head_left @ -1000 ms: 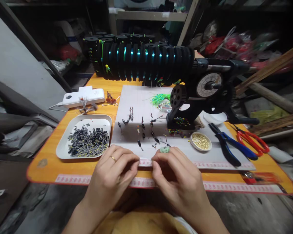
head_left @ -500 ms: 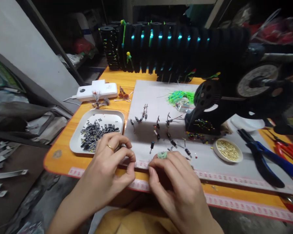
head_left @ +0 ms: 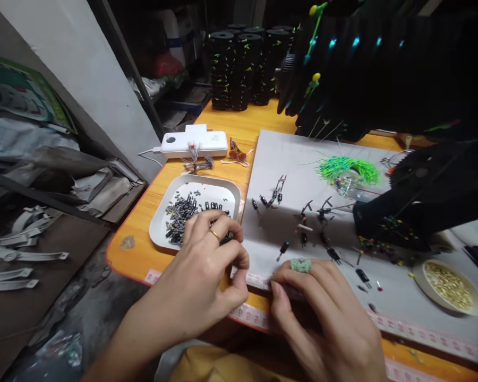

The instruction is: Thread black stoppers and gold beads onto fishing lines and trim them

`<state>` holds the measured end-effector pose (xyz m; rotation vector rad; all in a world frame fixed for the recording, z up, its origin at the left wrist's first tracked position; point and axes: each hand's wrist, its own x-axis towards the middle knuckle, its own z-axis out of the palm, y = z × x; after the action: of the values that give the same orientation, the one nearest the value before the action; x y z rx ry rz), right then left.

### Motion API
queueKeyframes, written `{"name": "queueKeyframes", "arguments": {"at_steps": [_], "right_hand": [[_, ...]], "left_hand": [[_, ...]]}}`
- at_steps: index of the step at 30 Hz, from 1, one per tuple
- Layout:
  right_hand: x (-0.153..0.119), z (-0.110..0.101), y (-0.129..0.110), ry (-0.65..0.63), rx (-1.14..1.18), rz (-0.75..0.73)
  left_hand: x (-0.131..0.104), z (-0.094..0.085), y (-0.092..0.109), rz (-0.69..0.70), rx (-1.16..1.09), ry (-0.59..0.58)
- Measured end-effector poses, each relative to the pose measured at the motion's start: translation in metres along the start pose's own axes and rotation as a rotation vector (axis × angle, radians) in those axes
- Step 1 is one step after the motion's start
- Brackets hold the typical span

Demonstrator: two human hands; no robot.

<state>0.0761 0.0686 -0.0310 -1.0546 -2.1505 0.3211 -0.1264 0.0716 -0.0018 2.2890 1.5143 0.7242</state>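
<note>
My left hand [head_left: 207, 270], with a gold ring, is over the board's front edge beside the white tray [head_left: 154, 233]. Its thumb and index fingertip are pinched together; anything between them is too small to make out. To its right, my right hand [head_left: 334, 313] has green tape [head_left: 300, 265] round a finger and is pinched too, its grip equally unclear. A short gap separates the two hands. Small dark pieces [head_left: 179, 209] fill much of the tray. Behind my right hand, a small black cylinder [head_left: 284, 248] with a thin metal end lies on the grey board [head_left: 258, 233].
More small black parts with wires lie across the board. A bundle of green strands [head_left: 348, 168] lies farther back. At right is a bowl of gold pieces [head_left: 448, 286]. A black machine [head_left: 414, 180] stands behind it. A white power bank [head_left: 195, 144] sits behind the tray.
The view has turned left, so the tray, board and machine appear farther right, and the pliers have mostly left the frame. Both hands keep their pinch.
</note>
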Motion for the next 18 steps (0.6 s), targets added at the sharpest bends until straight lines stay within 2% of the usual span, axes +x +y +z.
{"name": "queueKeyframes", "arguments": {"at_steps": [10,13,18], "right_hand": [[-0.0005,-0.0020,-0.0007,-0.001,-0.025,0.001],[-0.0007,-0.0046,-0.0002,-0.007,-0.038,-0.033],[-0.0017,-0.0050,-0.0001,-0.003,-0.041,-0.005]], "left_hand": [[0.0021,-0.0012,-0.0034,0.026,-0.038,-0.034],[0.0033,-0.0001,-0.0032,0.033,-0.040,-0.018],[0.0026,0.0033,-0.0028,0.026,-0.025,0.031]]}}
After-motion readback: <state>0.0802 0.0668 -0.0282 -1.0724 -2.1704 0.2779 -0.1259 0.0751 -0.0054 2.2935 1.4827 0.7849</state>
